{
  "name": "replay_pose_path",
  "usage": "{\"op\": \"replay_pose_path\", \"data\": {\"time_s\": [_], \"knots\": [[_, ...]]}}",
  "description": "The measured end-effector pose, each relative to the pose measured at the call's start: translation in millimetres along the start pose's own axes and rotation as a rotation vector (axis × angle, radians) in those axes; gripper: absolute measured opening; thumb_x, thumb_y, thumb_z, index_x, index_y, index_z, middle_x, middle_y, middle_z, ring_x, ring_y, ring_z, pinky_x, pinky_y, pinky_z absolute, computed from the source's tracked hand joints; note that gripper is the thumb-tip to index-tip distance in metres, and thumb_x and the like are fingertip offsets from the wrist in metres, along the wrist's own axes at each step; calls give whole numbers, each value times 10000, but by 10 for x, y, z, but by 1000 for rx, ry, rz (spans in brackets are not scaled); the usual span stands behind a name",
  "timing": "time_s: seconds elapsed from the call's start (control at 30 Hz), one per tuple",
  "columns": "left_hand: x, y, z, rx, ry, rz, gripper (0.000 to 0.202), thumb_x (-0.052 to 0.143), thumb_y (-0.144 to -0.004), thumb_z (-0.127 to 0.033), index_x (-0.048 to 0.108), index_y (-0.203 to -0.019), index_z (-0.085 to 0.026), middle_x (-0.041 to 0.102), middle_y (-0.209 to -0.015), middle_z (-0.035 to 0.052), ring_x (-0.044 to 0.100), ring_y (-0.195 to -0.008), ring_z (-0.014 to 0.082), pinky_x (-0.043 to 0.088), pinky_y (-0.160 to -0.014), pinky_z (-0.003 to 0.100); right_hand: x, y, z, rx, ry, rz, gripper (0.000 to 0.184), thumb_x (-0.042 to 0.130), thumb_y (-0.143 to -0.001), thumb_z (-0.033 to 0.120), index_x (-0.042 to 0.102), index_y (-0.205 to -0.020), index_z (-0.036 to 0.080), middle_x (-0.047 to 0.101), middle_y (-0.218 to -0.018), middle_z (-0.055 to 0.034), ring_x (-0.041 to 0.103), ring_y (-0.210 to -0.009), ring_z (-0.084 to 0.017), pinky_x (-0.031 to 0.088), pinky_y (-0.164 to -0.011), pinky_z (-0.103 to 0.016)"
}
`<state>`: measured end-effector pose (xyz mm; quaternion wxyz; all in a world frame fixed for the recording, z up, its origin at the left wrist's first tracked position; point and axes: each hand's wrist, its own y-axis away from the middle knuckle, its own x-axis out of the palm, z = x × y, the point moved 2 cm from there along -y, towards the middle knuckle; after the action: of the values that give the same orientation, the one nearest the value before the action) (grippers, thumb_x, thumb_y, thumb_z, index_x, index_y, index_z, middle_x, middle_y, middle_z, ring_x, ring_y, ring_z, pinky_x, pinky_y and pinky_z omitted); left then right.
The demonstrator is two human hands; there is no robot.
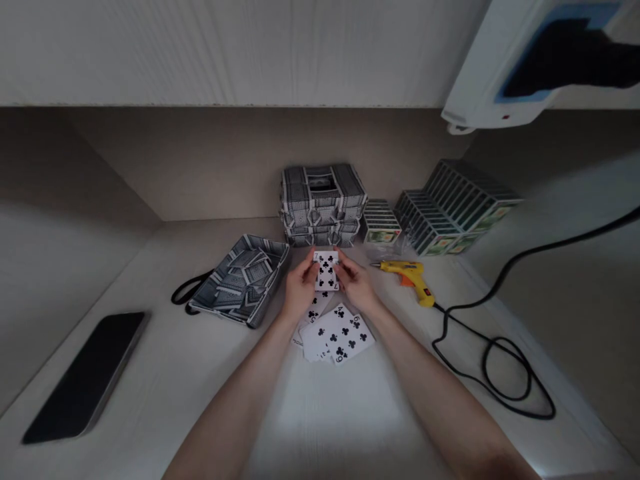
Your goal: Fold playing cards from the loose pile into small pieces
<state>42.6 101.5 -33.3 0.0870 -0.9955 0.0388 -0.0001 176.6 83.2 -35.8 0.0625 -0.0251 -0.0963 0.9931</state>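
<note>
Both my hands meet at the middle of the white table point(210, 387). My left hand point(299, 288) and my right hand point(356, 284) pinch the side edges of a clubs playing card point(326, 270), held face up between them. Just below the hands lies a loose fan of face-up clubs cards point(336, 337). A shallow bag made of card backs point(241, 279) with a black strap lies to the left of my left hand.
A box built from patterned card backs point(321, 203) stands behind the hands. Rows of boxed card decks point(450, 207) sit at the back right. A yellow glue gun point(407, 275) with a black cable point(495, 373) lies right. A dark phone point(87, 377) rests at the left.
</note>
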Motion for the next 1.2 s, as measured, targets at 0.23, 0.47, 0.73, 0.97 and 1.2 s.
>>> {"op": "replay_pose_path", "data": {"time_s": [0.23,0.47,0.73,0.97,1.2], "knots": [[-4,4,-14,3,17,-35,450,580,-767,-306,552,-1197,-179,685,-935,44,595,-717,127,482,-647,234,7,12,17,46,-58,-15,500,565,-754,382,535,-1219,200,514,-630,21,394,-516,-100,339,-478,-230],[6,4,-31,-36,77,-28,441,595,-745,-279,572,-1171,-170,639,-708,-5,511,-567,87,414,-533,194,3,6,22,76,-139,-22,467,599,-722,375,573,-1155,201,442,-602,49,336,-486,-75,292,-465,-219],[24,5,-33,-86,157,-9,384,597,-725,-250,573,-1097,-157,627,-687,-5,527,-580,96,402,-547,200,5,-15,28,83,-221,-27,345,628,-686,361,591,-990,202,393,-567,73,321,-423,-63,230,-402,-219],[27,-8,-16,-120,249,-42,144,591,-698,-225,577,-824,-157,592,-662,-24,518,-584,93,399,-572,205,12,-4,57,102,-231,-5,318,639,-676,343,588,-957,203,392,-561,74,323,-422,-65,225,-402,-222],[18,2,-14,-114,240,-59,106,595,-684,-226,564,-762,-162,558,-612,-42,481,-550,84,366,-547,198,0,12,59,174,-273,22,376,627,-681,373,611,-1012,194,437,-559,58,365,-434,-74,262,-405,-215]]}}
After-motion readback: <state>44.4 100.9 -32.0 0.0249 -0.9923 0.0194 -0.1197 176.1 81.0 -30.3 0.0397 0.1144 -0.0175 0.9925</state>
